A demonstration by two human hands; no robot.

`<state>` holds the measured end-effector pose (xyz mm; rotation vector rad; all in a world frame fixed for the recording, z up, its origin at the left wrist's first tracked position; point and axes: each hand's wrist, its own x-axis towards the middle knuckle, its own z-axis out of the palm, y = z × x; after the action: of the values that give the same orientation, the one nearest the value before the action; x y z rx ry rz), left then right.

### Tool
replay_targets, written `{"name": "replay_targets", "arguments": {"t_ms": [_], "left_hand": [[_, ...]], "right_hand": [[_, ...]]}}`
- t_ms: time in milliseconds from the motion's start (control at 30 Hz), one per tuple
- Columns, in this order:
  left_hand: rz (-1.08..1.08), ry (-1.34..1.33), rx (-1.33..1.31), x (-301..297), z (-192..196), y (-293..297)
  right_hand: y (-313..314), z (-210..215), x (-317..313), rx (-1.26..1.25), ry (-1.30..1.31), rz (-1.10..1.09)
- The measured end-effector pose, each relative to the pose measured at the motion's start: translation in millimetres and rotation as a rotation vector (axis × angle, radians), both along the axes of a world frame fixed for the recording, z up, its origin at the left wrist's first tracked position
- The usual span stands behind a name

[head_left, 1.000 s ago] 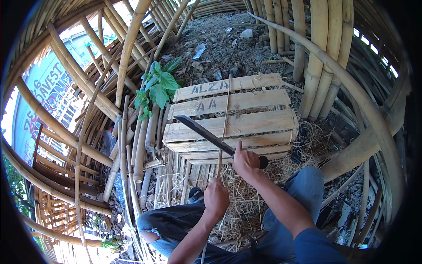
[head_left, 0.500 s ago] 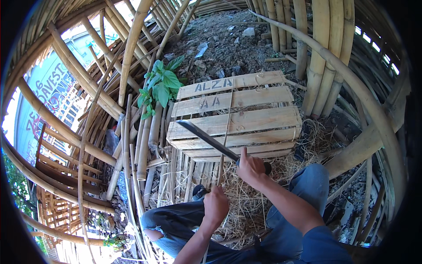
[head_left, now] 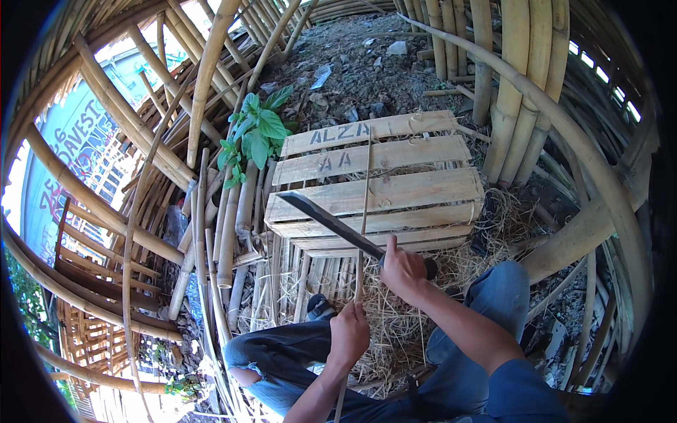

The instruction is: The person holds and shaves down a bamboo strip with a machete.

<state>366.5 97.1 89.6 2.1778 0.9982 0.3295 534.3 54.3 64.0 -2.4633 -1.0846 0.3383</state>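
Note:
My right hand [head_left: 405, 271] is closed round the handle of a machete [head_left: 330, 224], thumb raised along its top. The dark blade slants up and left over the front of the wooden crate [head_left: 423, 189]. In my left hand [head_left: 350, 334] is a long thin bamboo strip [head_left: 366, 190], gripped nearer my body than the machete. The strip runs away from me over the crate's slats, and its near end passes below my fist. Blade and strip cross just left of my right hand; whether the edge bites into the strip, I cannot tell.
Pale bamboo shavings [head_left: 395, 345] cover the ground between my bent legs. Cut bamboo poles [head_left: 227, 243] and a leafy green plant [head_left: 257, 130] are left of the crate. Thick upright bamboo poles [head_left: 522, 92] stand at the right, with a bamboo fence [head_left: 106, 211] at the left.
My left hand has shifted slightly right, and the strip now lies a little more upright. The machete and my right hand have hardly moved.

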Motion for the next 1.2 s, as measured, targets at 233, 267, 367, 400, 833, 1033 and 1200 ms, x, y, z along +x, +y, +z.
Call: {"name": "replay_targets", "arguments": {"t_ms": [233,267,367,400,833,1033,1200], "left_hand": [[0.020,-0.041,-0.065,-4.6,-2.7,4.9],[0.013,-0.038,-0.059,-5.1,0.9,2.7],[0.011,-0.037,-0.054,-11.0,5.6,-8.2],[0.017,-0.045,-0.052,-11.9,5.6,-8.7],[-0.032,-0.022,-0.001,-31.4,14.1,-23.2],[0.021,-0.020,-0.027,-33.8,12.5,-18.6],[-0.019,-0.002,0.024,-48.0,12.9,-30.1]], "right_hand": [[-11.1,11.3,-13.9,-0.049,0.032,0.037],[-12.7,7.4,-13.2,-0.038,-0.020,0.052],[-0.5,5.0,5.3,-0.018,-0.017,-0.041],[0.9,6.8,4.8,-0.015,-0.019,-0.044],[0.6,9.1,18.8,0.008,-0.038,-0.080],[-17.5,10.0,-15.4,-0.018,-0.030,0.034],[-13.2,20.1,-0.3,-0.003,-0.021,-0.033]]}}
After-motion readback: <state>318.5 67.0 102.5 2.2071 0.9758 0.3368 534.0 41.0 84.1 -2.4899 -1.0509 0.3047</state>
